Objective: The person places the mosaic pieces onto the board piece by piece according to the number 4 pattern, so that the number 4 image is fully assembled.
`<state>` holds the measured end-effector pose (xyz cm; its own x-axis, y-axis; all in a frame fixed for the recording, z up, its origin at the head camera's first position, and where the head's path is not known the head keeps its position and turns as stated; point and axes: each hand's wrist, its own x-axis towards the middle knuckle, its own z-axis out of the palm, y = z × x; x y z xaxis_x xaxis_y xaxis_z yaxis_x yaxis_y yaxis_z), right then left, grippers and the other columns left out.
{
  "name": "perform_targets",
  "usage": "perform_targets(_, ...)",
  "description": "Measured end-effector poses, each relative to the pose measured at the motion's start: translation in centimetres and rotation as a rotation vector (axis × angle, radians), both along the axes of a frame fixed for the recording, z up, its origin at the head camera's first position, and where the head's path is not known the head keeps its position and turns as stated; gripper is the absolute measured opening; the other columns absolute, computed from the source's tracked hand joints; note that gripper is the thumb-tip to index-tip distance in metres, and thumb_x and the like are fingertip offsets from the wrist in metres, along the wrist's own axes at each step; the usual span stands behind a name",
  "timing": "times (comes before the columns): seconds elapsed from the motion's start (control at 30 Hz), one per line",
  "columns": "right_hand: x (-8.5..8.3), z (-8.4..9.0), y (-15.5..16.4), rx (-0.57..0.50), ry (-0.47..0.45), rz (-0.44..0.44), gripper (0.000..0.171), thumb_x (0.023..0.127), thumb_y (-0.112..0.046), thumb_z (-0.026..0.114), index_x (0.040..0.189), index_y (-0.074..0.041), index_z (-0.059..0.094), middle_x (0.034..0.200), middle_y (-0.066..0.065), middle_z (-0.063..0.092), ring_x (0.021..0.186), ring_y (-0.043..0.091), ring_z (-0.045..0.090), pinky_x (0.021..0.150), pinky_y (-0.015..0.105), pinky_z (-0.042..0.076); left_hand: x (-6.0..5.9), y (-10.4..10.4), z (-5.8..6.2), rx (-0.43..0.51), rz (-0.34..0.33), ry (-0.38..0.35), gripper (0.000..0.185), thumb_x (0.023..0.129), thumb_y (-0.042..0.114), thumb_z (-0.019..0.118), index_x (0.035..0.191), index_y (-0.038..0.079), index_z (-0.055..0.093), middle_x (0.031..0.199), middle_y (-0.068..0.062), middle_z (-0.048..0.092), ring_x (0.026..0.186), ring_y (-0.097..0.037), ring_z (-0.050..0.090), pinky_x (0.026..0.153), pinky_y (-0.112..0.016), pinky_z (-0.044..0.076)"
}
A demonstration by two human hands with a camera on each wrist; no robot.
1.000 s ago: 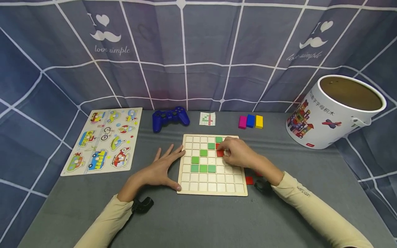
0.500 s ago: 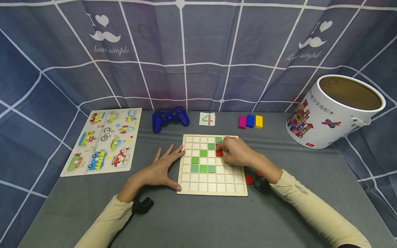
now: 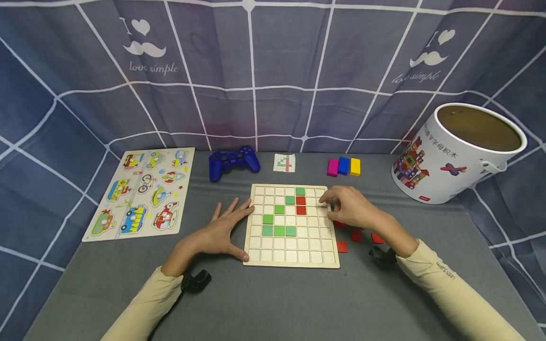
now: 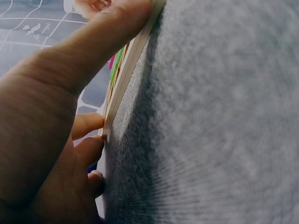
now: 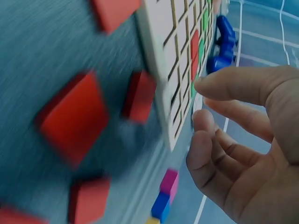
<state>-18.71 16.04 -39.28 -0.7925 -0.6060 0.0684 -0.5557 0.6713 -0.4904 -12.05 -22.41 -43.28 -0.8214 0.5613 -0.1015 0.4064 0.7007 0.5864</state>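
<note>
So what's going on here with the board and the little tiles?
A person is filling a wooden grid board with square tiles. The left hand rests flat against its left edge. The right hand, holding nothing, hovers at its right edge above loose red tiles. Two red tiles and several green tiles sit in cells.

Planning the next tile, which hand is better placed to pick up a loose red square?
Probably the right hand: empty, beside the loose red squares. The left hand rests flat against the wooden board.
</note>
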Motion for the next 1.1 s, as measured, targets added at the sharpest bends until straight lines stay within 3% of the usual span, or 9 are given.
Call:
perform_targets(0.13, 0.3, -0.2, 1.9, 0.021, -0.055, -0.017, 0.030, 0.075, -0.002, 0.081, 0.105, -0.007, 0.075, 0.093, 0.005, 0.067, 0.060, 0.009, 0.055, 0.055, 0.027, 0.046, -0.1, -0.1, 0.1, -0.004, -0.001, -0.001, 0.128, 0.059, 0.062, 0.089, 0.161, 0.018, 0.024, 0.168, 0.001, 0.007, 0.152, -0.033, -0.005, 0.112, -0.064, -0.013)
perform_targets(0.37, 0.6, -1.1, 3.0, 0.057, -0.132, 0.037, 0.036, 0.072, 0.001, 0.080, 0.105, -0.010, 0.074, 0.094, 0.003, 0.065, 0.059, 0.008, 0.053, 0.053, 0.027, 0.046, 0.0, -0.4, 0.4, 0.002, 0.008, 0.006, 0.128, 0.060, 0.060, 0.090, 0.161, 0.017, 0.024, 0.168, -0.001, 0.008, 0.152, -0.033, -0.004, 0.112, -0.065, -0.012)
perform_targets(0.63, 0.7, -1.5, 3.2, 0.061, -0.079, 0.027, 0.025, 0.070, -0.005, 0.081, 0.090, -0.013, 0.069, 0.081, -0.002, 0.062, 0.060, 0.008, 0.053, 0.055, 0.028, 0.047, -0.1, -0.1, 0.3, 0.010, -0.001, 0.000, 0.128, 0.061, 0.059, 0.090, 0.161, 0.017, 0.023, 0.168, -0.001, 0.007, 0.152, -0.033, -0.004, 0.112, -0.064, -0.013)
perform_targets(0.9, 1.0, -1.4, 2.0, 0.018, -0.001, 0.018, 0.026, 0.067, -0.014, 0.083, 0.087, -0.017, 0.067, 0.079, -0.004, 0.059, 0.062, 0.009, 0.051, 0.057, 0.030, 0.044, -0.1, -0.1, 0.4, 0.001, -0.002, -0.001, 0.127, 0.061, 0.059, 0.090, 0.161, 0.017, 0.024, 0.168, -0.001, 0.007, 0.152, -0.034, -0.005, 0.112, -0.065, -0.013)
perform_targets(1.1, 1.1, -1.6, 0.2, -0.014, 0.005, 0.054, 0.026, 0.066, -0.014, 0.081, 0.087, -0.018, 0.067, 0.078, -0.004, 0.057, 0.063, 0.008, 0.050, 0.057, 0.029, 0.043, 0.0, 0.0, 0.3, 0.006, -0.007, -0.002, 0.128, 0.060, 0.061, 0.089, 0.161, 0.018, 0.023, 0.168, 0.000, 0.007, 0.152, -0.033, -0.005, 0.112, -0.064, -0.014)
